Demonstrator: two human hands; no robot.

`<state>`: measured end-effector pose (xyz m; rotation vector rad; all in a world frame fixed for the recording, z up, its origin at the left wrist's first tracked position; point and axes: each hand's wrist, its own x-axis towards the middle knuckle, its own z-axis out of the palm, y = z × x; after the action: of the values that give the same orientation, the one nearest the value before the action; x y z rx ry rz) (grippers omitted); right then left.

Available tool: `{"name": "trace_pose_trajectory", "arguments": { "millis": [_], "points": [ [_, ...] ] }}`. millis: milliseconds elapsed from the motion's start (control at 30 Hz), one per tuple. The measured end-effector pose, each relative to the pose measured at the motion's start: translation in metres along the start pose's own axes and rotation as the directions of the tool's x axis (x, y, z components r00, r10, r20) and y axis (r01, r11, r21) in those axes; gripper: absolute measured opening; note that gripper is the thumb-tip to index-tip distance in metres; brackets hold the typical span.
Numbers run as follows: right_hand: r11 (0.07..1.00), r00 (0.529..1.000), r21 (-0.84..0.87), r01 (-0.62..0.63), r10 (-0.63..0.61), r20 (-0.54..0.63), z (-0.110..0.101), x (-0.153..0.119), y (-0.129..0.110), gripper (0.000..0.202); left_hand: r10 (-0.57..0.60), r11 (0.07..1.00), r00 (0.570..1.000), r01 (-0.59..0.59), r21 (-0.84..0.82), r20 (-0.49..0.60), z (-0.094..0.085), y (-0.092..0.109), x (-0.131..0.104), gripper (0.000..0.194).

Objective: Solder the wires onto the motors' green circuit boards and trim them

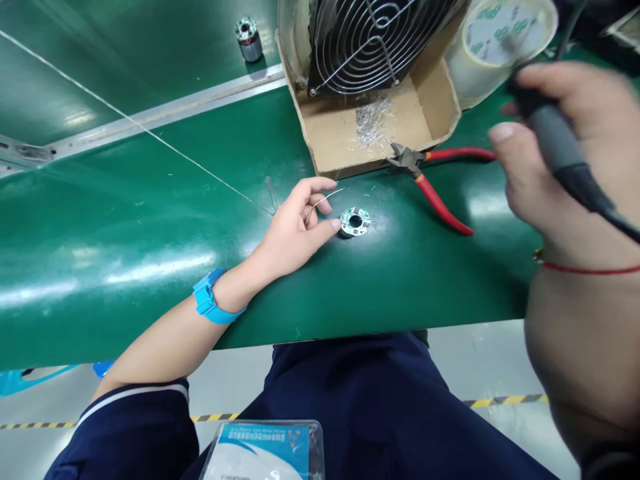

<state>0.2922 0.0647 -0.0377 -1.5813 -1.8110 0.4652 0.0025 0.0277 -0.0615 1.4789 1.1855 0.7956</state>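
My left hand (300, 230), with a blue strap on its wrist, has its fingers curled around a thin solder wire (327, 197). The wire's free end sticks out past the fingers. My left thumb tip touches the near-left edge of a small round motor part (355, 222) topped by a ring-shaped circuit board with a dark centre hole. On the right, raised above the table, my right hand (575, 140) is wrapped around the grey and black handle of a soldering iron (555, 133). Motion blur smears this hand, and the iron's tip cannot be made out clearly.
Red-handled cutting pliers (440, 200) lie between my hands, jaws against a cardboard tray (345, 157) holding a black fan (380, 33) and wire clippings (374, 121). Tape rolls (470, 73) stand at the right. Another motor part (249, 40) stands behind the metal rail (165, 113).
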Motion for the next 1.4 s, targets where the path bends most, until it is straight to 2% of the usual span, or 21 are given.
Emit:
{"name": "trace_pose_trajectory", "arguments": {
  "millis": [33,133,200,267,300,333,433,533,633,700,800,967,1067,1167,1300,1400],
  "points": [
    [0.999,0.999,-0.029,0.015,-0.014,0.033,-0.001,0.006,0.004,0.052,0.014,0.999,1.000,-0.014,0.032,0.018,0.000,0.000,0.000,0.052],
    [0.996,0.997,-0.022,0.081,-0.081,0.011,0.003,0.004,0.013,0.049,0.097,0.967,0.989,-0.121,0.223,0.114,0.001,0.001,-0.001,0.060],
    [0.983,0.984,-0.073,0.168,-0.164,0.063,0.009,-0.005,0.019,0.064,0.137,0.922,0.976,-0.189,0.339,0.172,0.003,0.005,-0.001,0.050],
    [0.956,0.962,-0.164,0.245,-0.219,0.160,0.016,-0.012,0.025,0.090,0.123,0.901,0.974,-0.189,0.390,0.188,0.005,0.008,-0.001,0.040],
    [0.940,0.955,-0.220,0.263,-0.220,0.201,0.019,-0.014,0.028,0.096,0.102,0.905,0.978,-0.168,0.392,0.183,0.006,0.010,-0.002,0.038],
    [0.922,0.953,-0.284,0.261,-0.201,0.225,0.022,-0.015,0.030,0.094,0.081,0.913,0.982,-0.141,0.384,0.170,0.007,0.011,-0.002,0.037],
    [0.862,0.955,-0.441,0.249,-0.143,0.259,0.023,-0.018,0.031,0.059,0.083,0.937,0.989,-0.120,0.327,0.125,0.007,0.013,-0.004,0.035],
    [0.832,0.916,-0.412,0.373,-0.259,0.306,0.017,-0.028,0.021,0.040,0.129,0.942,0.987,-0.154,0.298,0.099,0.008,0.013,-0.007,0.033],
    [0.769,0.822,-0.312,0.557,-0.457,0.341,0.009,-0.040,0.007,0.036,0.179,0.931,0.981,-0.195,0.308,0.081,0.010,0.013,-0.009,0.033],
    [0.733,0.771,-0.272,0.623,-0.519,0.369,0.005,-0.045,-0.001,0.038,0.214,0.919,0.975,-0.223,0.325,0.064,0.010,0.013,-0.010,0.033],
    [0.707,0.729,-0.240,0.666,-0.548,0.410,0.001,-0.045,-0.009,0.039,0.240,0.895,0.969,-0.242,0.376,0.053,0.011,0.013,-0.011,0.034],
    [0.621,0.679,-0.291,0.728,-0.597,0.427,-0.005,-0.043,-0.019,0.032,0.264,0.831,0.962,-0.265,0.489,0.072,0.010,0.013,-0.013,0.035],
    [0.601,0.699,-0.356,0.715,-0.600,0.390,-0.005,-0.046,-0.027,0.026,0.313,0.810,0.948,-0.298,0.505,0.057,0.009,0.011,-0.013,0.033],
    [0.615,0.779,-0.485,0.622,-0.552,0.298,0.002,-0.044,-0.031,0.026,0.366,0.814,0.930,-0.334,0.475,0.026,0.008,0.007,-0.011,0.032],
    [0.604,0.901,-0.693,0.394,-0.402,0.162,0.020,-0.030,-0.025,0.044,0.419,0.827,0.908,-0.377,0.418,-0.009,0.007,0.004,-0.011,0.039],
    [0.630,0.934,-0.704,0.328,-0.331,0.139,0.032,-0.019,-0.016,0.055,0.426,0.823,0.904,-0.366,0.435,-0.045,-0.003,0.002,-0.011,0.046]
  ]
}}
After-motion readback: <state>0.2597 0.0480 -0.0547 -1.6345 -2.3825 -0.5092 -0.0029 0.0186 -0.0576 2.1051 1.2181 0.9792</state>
